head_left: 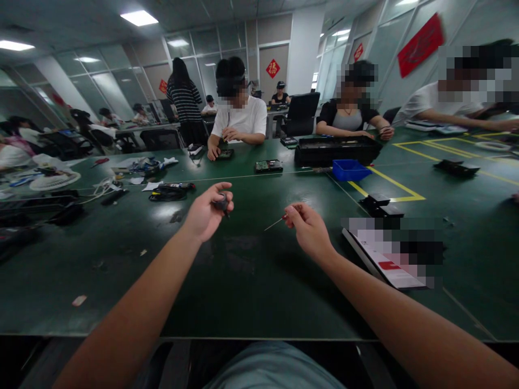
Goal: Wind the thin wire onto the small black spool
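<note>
My left hand (208, 212) is raised above the green table (243, 302), its fingers closed around a small dark part (221, 202). What kind of part it is I cannot make out. To the right, my right hand (306, 226) grips a thin screwdriver (274, 222) by its red handle. The metal shaft points left and slightly down, toward my left hand, without touching it. Most of the handle is hidden by my fingers.
Beside my right forearm lies a white box (387, 259). Further off are a blue tray (351, 169), a long black housing (336, 150), a green circuit board (268, 166) and a coiled black cable (170, 191). A co-worker (243, 116) sits opposite.
</note>
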{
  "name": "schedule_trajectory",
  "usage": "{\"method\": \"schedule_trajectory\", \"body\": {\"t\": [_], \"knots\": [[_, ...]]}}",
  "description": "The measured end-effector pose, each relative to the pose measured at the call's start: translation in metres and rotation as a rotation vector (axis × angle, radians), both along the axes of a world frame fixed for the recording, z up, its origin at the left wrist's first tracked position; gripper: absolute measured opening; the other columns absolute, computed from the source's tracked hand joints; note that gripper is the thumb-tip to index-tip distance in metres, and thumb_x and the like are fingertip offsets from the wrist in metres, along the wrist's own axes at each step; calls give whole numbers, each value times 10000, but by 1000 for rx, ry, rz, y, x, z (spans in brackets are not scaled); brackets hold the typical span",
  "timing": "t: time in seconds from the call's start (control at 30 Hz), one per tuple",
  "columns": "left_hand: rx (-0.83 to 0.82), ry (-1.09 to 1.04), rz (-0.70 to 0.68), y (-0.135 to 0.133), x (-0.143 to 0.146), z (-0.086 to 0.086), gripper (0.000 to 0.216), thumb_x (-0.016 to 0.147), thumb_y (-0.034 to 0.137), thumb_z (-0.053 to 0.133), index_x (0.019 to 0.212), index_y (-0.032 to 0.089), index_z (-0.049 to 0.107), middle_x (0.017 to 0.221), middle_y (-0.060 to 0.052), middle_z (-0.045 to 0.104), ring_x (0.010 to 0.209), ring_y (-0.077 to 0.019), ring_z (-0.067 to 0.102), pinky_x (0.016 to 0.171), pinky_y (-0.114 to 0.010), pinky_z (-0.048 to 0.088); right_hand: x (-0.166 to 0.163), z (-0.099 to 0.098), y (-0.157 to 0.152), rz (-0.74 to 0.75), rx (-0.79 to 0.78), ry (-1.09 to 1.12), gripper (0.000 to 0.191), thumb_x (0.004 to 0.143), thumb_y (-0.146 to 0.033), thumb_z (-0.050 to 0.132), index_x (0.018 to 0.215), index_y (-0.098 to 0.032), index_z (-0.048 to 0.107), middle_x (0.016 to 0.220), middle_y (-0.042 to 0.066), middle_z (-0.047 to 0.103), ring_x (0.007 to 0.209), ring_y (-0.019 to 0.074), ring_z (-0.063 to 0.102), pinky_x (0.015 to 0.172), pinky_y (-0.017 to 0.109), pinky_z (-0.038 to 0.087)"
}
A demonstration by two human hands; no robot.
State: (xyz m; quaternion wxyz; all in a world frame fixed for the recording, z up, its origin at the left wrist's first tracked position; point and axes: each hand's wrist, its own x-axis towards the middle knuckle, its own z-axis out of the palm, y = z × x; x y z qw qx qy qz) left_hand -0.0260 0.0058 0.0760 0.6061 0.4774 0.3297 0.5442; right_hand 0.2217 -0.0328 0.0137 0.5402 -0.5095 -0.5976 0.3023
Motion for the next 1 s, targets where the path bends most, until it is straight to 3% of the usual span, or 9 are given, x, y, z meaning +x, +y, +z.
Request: {"method": "schedule_trajectory", "body": {"t": [0.1, 0.2, 0.33, 0.43, 0.6, 0.77, 0.9, 1.0], "knots": [[50, 89, -88, -8, 30, -24, 391, 695, 176, 597, 1085, 191, 577, 900, -49, 551, 738, -168, 544, 736, -341, 462, 0, -1, 0, 9, -2, -6, 300, 951, -493, 529, 873, -221, 630, 737, 16, 644, 696, 188, 602, 688, 340, 463], [133, 291, -93, -12, 51, -50, 531, 656, 91, 628, 1157, 219, 509, 974, -46, 564, 820, -173, 567, 818, -352, 459, -1, 0, -1, 5, -7, -34, 320, 944, -510, 536, 844, -222, 633, 692, 6, 623, 659, 185, 589, 659, 335, 444], [232, 576, -44, -14, 58, -73, 408, 723, 68, 609, 1098, 202, 519, 1032, -69, 600, 931, -210, 596, 882, -389, 455, -3, 4, -6, 17, -11, -63, 344, 927, -524, 563, 757, -228, 604, 648, -6, 599, 625, 180, 569, 629, 329, 416], [296, 696, -43, -17, 54, -78, 303, 780, 109, 645, 1057, 210, 572, 1054, -77, 636, 992, -243, 608, 898, -417, 461, -4, 6, -8, 41, -13, -87, 367, 912, -533, 594, 707, -229, 590, 633, -10, 591, 605, 173, 547, 608, 324, 400], [474, 792, -15, -13, 42, -82, 308, 798, 100, 690, 1076, 231, 660, 1136, -80, 658, 1091, -261, 605, 997, -442, 449, -4, 3, -6, 93, -38, 21, 361, 886, -538, 644, 722, -218, 612, 644, -10, 602, 612, 167, 555, 618, 322, 425], [429, 830, 45, -3, 34, -89, 463, 812, 87, 703, 1251, 222, 640, 1272, -89, 651, 1192, -257, 593, 1081, -447, 425, -2, -1, -1, 50, 15, 209, 288, 917, -488, 617, 880, -210, 683, 729, 9, 654, 670, 167, 597, 679, 333, 487], [465, 901, 96, -3, 33, -86, 370, 831, 84, 693, 1184, 194, 681, 1214, -71, 679, 1167, -231, 611, 1081, -412, 438, -3, -2, 1, 21, 46, 319, 284, 895, -476, 650, 990, -212, 699, 855, 41, 719, 785, 191, 667, 758, 366, 543], [463, 921, 122, -4, 34, -84, 360, 837, 89, 696, 1182, 194, 684, 1204, -61, 686, 1159, -221, 617, 1073, -393, 446, -4, -1, 0, 41, 47, 268, 298, 888, -491, 659, 985, -213, 704, 865, 50, 736, 803, 203, 688, 776, 386, 563]]}}
